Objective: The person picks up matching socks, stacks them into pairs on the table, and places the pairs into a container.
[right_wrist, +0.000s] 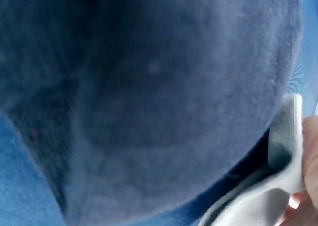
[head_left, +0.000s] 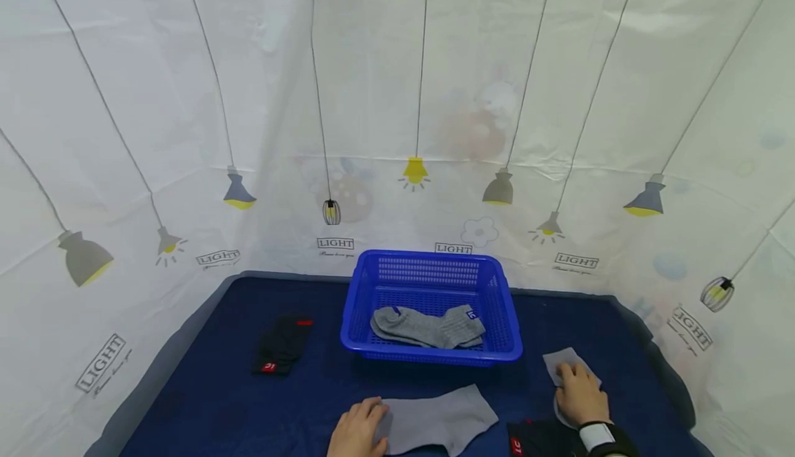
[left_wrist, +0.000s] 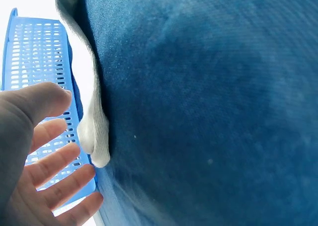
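While a blue basket (head_left: 435, 355) holds gray socks (head_left: 425, 328), the spread left hand (head_left: 358, 429) is at a flat sock (head_left: 441, 417) on the desk (head_left: 205, 402). The right hand (head_left: 582, 395) covers another sock (head_left: 562, 355); whether it pinches, I cannot tell.

Bare left hand (head_left: 359, 429) and bare right hand (head_left: 582, 396), black band (head_left: 615, 442) with pale rectangular block (head_left: 596, 435) at right wrist

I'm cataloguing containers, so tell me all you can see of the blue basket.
The blue basket is rectangular, seemingly plastic, with slotted walls, perforated floor and solid rim. It stands upright on dark blue cloth near the printed backdrop, gray socks inside. Left hand and right hand are clear of it.
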Motion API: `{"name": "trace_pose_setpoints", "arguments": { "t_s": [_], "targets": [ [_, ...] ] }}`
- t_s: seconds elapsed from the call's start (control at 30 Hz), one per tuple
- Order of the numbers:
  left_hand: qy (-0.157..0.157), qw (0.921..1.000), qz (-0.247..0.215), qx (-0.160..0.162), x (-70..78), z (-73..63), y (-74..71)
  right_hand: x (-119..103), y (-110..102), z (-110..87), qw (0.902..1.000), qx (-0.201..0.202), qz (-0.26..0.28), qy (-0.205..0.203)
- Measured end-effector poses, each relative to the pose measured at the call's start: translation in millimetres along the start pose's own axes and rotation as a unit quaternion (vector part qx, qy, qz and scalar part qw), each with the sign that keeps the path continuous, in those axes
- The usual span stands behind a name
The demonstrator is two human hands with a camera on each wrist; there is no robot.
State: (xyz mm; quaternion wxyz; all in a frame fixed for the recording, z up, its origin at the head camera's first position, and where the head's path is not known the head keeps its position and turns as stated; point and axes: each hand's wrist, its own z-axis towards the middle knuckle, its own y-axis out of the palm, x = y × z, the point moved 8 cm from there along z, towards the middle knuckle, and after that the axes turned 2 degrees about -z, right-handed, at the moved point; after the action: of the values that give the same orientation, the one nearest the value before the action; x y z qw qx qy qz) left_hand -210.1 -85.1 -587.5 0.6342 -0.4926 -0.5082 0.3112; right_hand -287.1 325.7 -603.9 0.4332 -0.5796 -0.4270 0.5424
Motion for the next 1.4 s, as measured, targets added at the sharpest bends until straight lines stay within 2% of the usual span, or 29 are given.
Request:
{"name": "trace_pose_setpoints", "arguments": {
  "t_s": [0.2, 0.33, 0.5, 0.77, 1.0, 1.23, 1.4],
  "targets": [
    [0.009, 0.9998, 0.002, 0.02, -1.1, -3.1, -4.1, 2.2, -4.3, -1.9, 0.9997, 0.022, -0.001, -0.007],
    [0.013, 0.9994, 0.0, 0.033, -1.5, -4.6, -6.9, 3.2, -5.0, -0.9, 0.9997, 0.023, 0.001, -0.006],
    [0.006, 0.9997, -0.013, 0.021, -2.3, -4.0, -5.8, 7.3, -3.4, 2.1, 0.9999, 0.011, -0.003, -0.001],
    [0.0, 0.9999, -0.013, 0.01, -2.2, -2.6, -6.1, 10.0, -7.4, 3.2, 0.9999, 0.014, 0.002, -0.004],
    [0.003, 0.9999, -0.014, 0.007, -2.8, -2.6, -6.3, 6.9, -15.1, 2.2, 0.9995, 0.017, 0.003, -0.025],
    [0.01, 0.9997, -0.011, 0.018, -1.5, -3.2, -7.2, -4.8, -29.2, -4.6, 0.9981, 0.045, 0.008, -0.042],
    [0.019, 0.9994, -0.007, 0.028, -0.1, -2.9, -7.4, -10.5, -32.4, -14.9, 0.9984, 0.042, 0.012, -0.036]
  ]
}}
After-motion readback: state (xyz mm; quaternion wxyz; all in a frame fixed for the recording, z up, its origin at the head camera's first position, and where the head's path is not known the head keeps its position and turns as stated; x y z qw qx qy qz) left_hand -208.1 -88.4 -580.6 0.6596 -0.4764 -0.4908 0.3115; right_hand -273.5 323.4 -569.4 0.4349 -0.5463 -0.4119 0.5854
